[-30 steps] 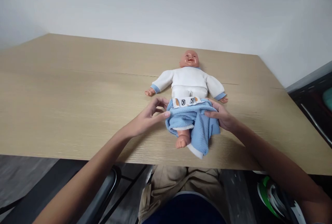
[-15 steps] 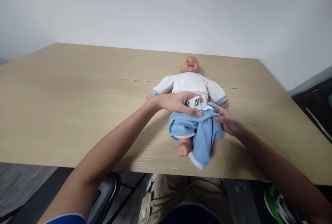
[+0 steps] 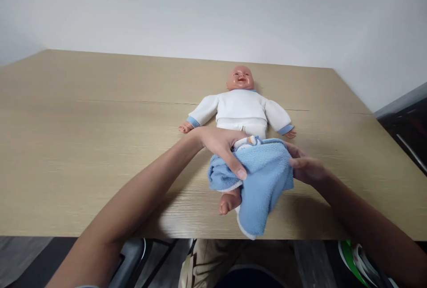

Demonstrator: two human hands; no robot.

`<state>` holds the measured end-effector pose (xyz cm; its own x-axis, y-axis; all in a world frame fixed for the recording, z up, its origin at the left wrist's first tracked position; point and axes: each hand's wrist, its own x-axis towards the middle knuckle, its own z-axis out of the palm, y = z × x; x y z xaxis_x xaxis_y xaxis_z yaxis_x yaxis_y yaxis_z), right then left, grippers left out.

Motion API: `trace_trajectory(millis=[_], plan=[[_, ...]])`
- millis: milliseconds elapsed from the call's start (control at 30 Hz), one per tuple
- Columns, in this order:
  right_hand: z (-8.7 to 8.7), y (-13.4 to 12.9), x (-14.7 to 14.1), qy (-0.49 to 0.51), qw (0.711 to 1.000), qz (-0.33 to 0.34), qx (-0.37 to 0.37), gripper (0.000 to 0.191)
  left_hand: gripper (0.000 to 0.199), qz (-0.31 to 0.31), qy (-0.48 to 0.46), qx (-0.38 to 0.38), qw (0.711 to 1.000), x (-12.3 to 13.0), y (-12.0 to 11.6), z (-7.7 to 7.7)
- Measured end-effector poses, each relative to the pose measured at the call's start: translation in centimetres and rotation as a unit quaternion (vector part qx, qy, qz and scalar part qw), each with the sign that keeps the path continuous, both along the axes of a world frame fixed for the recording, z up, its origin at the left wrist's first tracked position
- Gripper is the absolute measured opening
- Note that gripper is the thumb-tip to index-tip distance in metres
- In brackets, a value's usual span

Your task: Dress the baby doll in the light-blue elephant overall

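A baby doll [image 3: 241, 106] in a white top with blue cuffs lies on its back, head toward the wall. Blue fleece pants [image 3: 263, 168] cover its legs, and one bare foot [image 3: 229, 200] pokes out of the left pant leg; the other foot is not visible. The right pant leg hangs flat toward the table's front edge. My left hand [image 3: 227, 145] is closed on the waistband's left side, thumb over the fabric. At the right side of the waistband, my right hand [image 3: 305, 165] pinches the cloth between thumb and fingers.
The wooden table [image 3: 100, 145] reaches back to a pale wall [image 3: 200, 12]. A dark object [image 3: 407, 127] stands beyond the table's right edge. Under the front edge are a grey chair part [image 3: 130, 257] at the left and green and white round items [image 3: 353, 261] at the right.
The pants' waistband has come down and lies lower, uncovering the doll's white lower body. The printed eyes on the cloth no longer show. My right hand has moved slightly right and down.
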<state>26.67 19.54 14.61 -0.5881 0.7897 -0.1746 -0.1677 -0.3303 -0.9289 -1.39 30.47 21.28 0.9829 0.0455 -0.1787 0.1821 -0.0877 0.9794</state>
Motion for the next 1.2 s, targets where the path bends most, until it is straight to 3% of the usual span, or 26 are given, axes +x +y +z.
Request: trace_trajectory(millis=[67,200,267,333,433,500,600,733,800,900,1067,1133,1200], plan=[[0.3,0.2,-0.2,0.011,1.0,0.024,0.004,0.066,0.039,0.011,0.002,-0.002,1.0,-0.3,0.0,0.1],[0.9,0.9,-0.2,-0.031,0.986,0.162,0.033,0.045,0.032,0.02,-0.025,-0.002,0.999,-0.3,-0.3,0.2],[1.0,0.9,0.0,-0.039,0.979,0.197,0.044,0.038,0.028,0.014,-0.037,0.001,0.999,-0.2,-0.5,0.2],[0.9,0.6,0.2,-0.023,0.987,0.153,0.039,0.042,0.025,0.018,-0.036,-0.005,0.999,-0.1,-0.7,0.1],[0.7,0.1,0.3,-0.004,1.0,0.003,-0.001,0.05,0.03,0.01,-0.005,-0.018,1.0,0.0,-0.9,0.1],[0.7,0.0,0.1,-0.015,0.998,-0.057,-0.019,0.052,0.034,-0.011,0.019,-0.016,1.0,0.1,-0.9,0.0],[1.0,0.1,-0.3,-0.042,0.999,-0.034,0.004,0.053,0.03,-0.007,0.013,0.0,1.0,0.2,-0.9,-0.4],[1.7,-0.2,-0.7,-0.093,0.985,0.121,0.08,0.056,0.03,0.03,-0.047,0.032,0.998,0.6,-0.9,-1.0],[2.0,-0.4,-0.7,-0.119,0.975,0.161,0.096,0.053,0.032,0.033,-0.053,0.044,0.997,0.8,-0.9,-1.3],[1.6,-0.6,-0.5,-0.119,0.98,0.126,0.095,0.046,0.034,0.036,-0.039,0.036,0.998,0.7,-0.9,-1.3],[0.3,-0.2,-0.4,-0.035,0.999,-0.039,0.011,0.051,0.041,-0.047,0.013,-0.04,0.998,0.2,-1.2,-0.9],[0.2,-0.1,-0.4,-0.037,0.998,-0.047,-0.014,0.053,0.042,-0.054,0.017,-0.062,0.996,0.1,-1.4,-1.0],[0.3,-0.1,-0.4,-0.056,0.998,-0.017,-0.002,0.054,0.043,-0.022,0.001,-0.059,0.998,0.1,-1.5,-1.3]])
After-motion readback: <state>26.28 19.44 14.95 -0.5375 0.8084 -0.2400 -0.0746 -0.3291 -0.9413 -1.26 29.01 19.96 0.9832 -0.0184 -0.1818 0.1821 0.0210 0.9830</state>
